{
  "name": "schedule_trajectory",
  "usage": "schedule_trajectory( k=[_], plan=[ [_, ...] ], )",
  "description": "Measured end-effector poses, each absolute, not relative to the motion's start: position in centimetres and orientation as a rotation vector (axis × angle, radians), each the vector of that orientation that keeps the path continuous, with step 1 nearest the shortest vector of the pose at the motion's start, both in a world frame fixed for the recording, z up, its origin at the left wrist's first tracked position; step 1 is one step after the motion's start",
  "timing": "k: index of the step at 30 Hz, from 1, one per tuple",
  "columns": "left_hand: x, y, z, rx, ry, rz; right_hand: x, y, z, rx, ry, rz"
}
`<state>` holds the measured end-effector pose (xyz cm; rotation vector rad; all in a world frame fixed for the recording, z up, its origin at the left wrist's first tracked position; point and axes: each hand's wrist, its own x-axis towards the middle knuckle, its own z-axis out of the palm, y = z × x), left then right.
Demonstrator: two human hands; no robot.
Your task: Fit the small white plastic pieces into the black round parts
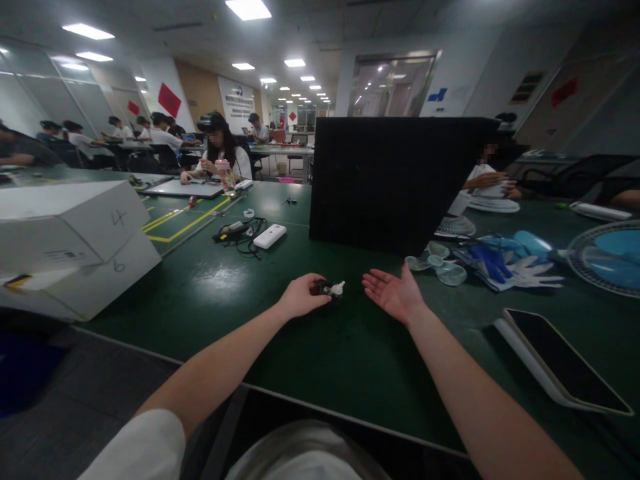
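Just above the green table point(220, 320), my left hand point(302, 296) grips a small dark object with a white part point(332, 289); its exact kind is too small to make out. The fingers close around its left side, and the white part points right. To the right, my right hand point(395, 292) is turned palm up with its fingers stretched out and nothing in it. A gap separates the right fingertips from the dark and white object.
A large black box point(385, 180) stands ahead. White cartons point(75, 233) are stacked at left. A white power bank point(270, 236) lies beside black cables point(240, 231). Rightward are clear round pieces point(450, 272), gloves point(505, 267), a phone point(560, 353) and a fan grille point(610, 257). People sit beyond.
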<state>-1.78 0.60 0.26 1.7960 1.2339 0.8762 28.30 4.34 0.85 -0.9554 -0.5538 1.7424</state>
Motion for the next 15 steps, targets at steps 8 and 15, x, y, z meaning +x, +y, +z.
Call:
schedule_trajectory(
  k=[8,15],
  plan=[
    [-1.6,0.7,-0.1,1.788,1.247,0.866,28.2,4.5,0.7,-0.958,-0.562,1.744],
    [-3.2,0.7,0.4,1.813,1.285,0.893,28.1,4.1,1.1,-0.953,-0.553,1.745]
  ],
)
